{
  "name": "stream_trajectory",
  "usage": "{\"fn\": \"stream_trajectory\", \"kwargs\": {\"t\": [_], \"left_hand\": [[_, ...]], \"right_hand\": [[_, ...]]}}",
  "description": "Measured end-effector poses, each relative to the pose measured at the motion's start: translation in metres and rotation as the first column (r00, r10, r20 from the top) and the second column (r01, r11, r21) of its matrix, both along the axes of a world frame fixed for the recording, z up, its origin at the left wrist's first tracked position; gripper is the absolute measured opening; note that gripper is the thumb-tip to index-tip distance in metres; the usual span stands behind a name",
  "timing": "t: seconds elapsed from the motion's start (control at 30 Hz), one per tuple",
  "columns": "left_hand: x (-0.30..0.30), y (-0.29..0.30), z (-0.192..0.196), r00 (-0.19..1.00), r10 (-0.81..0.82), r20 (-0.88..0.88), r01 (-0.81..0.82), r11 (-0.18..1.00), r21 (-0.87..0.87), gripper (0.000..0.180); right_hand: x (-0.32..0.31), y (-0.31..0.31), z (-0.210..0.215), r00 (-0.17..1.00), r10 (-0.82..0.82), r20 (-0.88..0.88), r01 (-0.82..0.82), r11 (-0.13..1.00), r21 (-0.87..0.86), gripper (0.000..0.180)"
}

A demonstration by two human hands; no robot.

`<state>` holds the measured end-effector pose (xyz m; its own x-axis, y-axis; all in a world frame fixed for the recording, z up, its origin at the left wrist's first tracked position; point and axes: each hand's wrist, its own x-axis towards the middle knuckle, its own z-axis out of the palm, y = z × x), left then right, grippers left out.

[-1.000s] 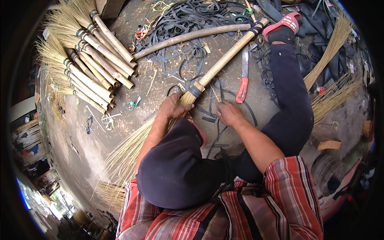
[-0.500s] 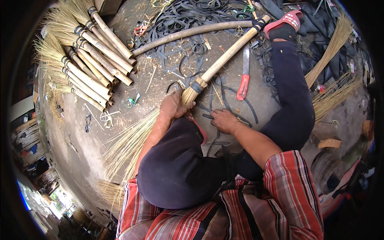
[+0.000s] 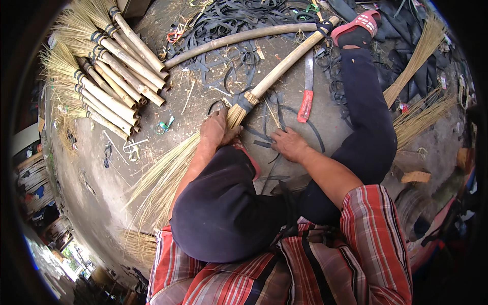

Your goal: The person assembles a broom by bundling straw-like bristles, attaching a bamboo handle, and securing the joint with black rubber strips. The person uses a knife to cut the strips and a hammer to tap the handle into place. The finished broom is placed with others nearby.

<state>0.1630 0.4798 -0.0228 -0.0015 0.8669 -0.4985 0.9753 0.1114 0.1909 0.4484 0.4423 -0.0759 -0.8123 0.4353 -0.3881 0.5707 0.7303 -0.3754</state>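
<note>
My left hand (image 3: 215, 130) is closed round the straw of a broom (image 3: 287, 61), just below the black band (image 3: 245, 103) that ties the straw to its pale wooden handle. The broom lies slantwise, with its straw fanning toward my left side and its handle top near my outstretched foot. To the right of the broom, my right hand (image 3: 291, 144) is low over the ground, fingers curled among black rubber strips (image 3: 263, 144). Whatever its fingertips pinch is hidden. A knife with a red handle (image 3: 305, 106) lies just beyond that hand.
Several finished brooms (image 3: 109, 96) are stacked at the far left. A curved pole (image 3: 239, 38) crosses behind, near a heap of black rubber strips (image 3: 223, 20). Loose straw bundles (image 3: 417, 63) lie at the right, above a wooden block (image 3: 413, 170). My foot wears a pink slipper (image 3: 365, 21).
The right hand has shifted slightly right and away from me, farther from the broom. My left hand keeps its hold on the straw. The whole view has moved a little.
</note>
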Motion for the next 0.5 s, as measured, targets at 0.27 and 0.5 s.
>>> {"fn": "stream_trajectory", "kwargs": {"t": [0.27,0.5], "left_hand": [[-0.007,0.006,0.005,0.999,0.047,0.022,-0.044,0.993,-0.110,0.087],[0.002,0.007,0.014,0.987,0.066,0.147,-0.040,0.984,-0.171,0.087]], "right_hand": [[0.000,0.067,0.021,0.592,-0.805,0.036,0.683,0.477,-0.553,0.012],[0.035,0.150,0.086,-0.124,-0.970,-0.210,0.414,0.142,-0.899,0.024]]}}
